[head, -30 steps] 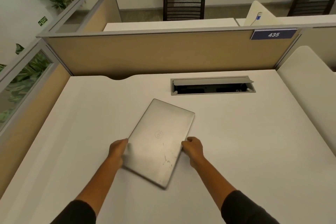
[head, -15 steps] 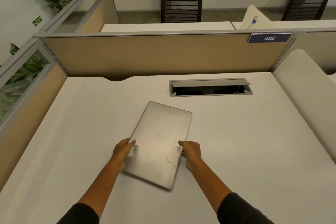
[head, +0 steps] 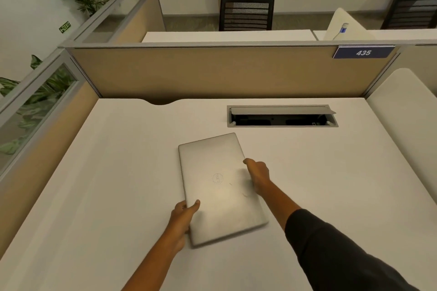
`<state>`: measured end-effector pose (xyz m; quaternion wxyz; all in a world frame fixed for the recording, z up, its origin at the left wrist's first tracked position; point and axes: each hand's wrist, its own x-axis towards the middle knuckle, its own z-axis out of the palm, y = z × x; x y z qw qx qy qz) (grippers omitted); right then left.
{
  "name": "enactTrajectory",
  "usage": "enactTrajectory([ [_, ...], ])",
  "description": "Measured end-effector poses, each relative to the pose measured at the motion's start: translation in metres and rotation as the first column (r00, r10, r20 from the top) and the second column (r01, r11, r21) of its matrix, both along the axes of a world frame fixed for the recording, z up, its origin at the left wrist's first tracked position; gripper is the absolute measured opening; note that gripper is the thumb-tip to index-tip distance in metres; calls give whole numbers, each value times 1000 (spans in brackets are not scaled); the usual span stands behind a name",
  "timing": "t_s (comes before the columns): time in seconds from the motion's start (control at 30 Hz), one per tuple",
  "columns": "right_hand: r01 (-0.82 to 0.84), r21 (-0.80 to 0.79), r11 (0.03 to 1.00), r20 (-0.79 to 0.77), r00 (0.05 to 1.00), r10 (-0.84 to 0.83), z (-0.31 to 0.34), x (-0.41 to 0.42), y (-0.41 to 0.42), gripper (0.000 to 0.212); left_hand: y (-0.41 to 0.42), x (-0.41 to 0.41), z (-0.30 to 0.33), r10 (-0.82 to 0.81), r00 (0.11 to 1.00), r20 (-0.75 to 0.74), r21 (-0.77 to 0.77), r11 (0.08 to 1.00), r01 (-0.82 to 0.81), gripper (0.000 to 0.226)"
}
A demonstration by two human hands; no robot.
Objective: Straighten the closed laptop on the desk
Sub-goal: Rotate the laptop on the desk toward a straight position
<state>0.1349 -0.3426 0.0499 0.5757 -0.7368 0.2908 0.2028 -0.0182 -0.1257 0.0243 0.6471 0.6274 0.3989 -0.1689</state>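
Observation:
A closed silver laptop lies flat on the white desk, its long sides running away from me and leaning slightly to the left. My left hand grips its left edge near the front corner, thumb on the lid. My right hand holds the right edge about halfway along, fingers curled over it. The laptop's near edge is blurred.
An open grey cable box is set into the desk just behind the laptop. Tan partition panels close off the back and left sides. A second white desk surface adjoins on the right. Black chairs and plants stand beyond the partition.
The laptop has turned counter-clockwise, from leaning right to leaning slightly left. My right hand moved forward along the right edge, my left hand drew back toward the front left corner.

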Motion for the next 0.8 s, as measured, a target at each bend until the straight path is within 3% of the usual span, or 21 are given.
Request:
enactTrajectory([
  [0.2,-71,-44,996,33,997,73,1,22,-12,54,-41,-14,2,31,999,7,-150,988,-29,46],
  [0.43,-143,-103,984,54,987,149,-2,23,-23,49,-51,-14,7,19,1000,12,-112,994,-18,32],
  [0.5,-209,-155,965,63,973,221,-2,15,-23,24,-46,-10,8,-13,1000,27,-69,998,15,23],
  [0.57,-246,-206,947,85,960,268,-3,7,-26,14,-38,-1,9,-39,998,49,-8,999,39,12],
  [0.73,-274,-329,904,96,942,320,-11,-23,-45,18,-14,40,10,-89,988,126,253,966,55,19],
  [0.8,-272,-352,896,83,944,319,-12,-34,-53,32,-5,60,12,-118,987,113,329,941,74,26],
])
